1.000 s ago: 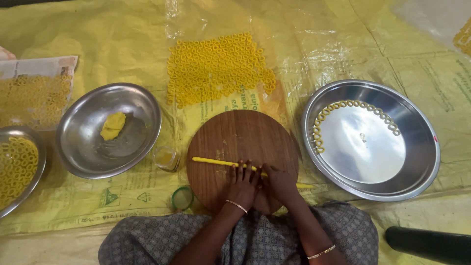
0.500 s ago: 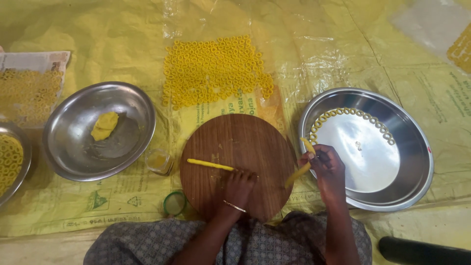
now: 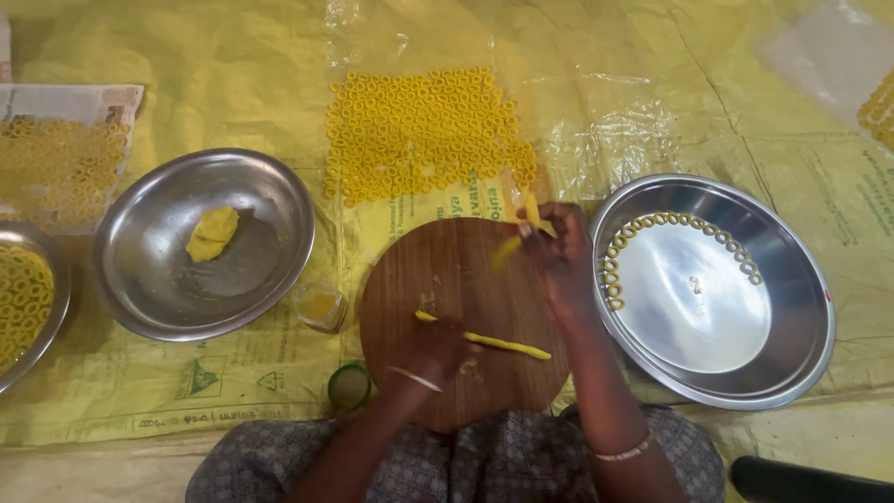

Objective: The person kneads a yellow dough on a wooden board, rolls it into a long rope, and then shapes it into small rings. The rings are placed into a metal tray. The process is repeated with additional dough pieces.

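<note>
Dough rope lies across the round wooden board, left hand resting on it, grip unclear. Right hand, at two o'clock, pinches a dough strip. Steel plate sits at three, ring pile at twelve.

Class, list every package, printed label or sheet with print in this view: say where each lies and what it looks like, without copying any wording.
Yellow sack sheet: spread under everything, woven, green printed marks near the front edge.
Clear plastic sheet: crinkled, behind the wooden board, carrying yellow dough rings.
Printed paper: far left, pale rectangle under more rings.
No screens or signs.
</note>
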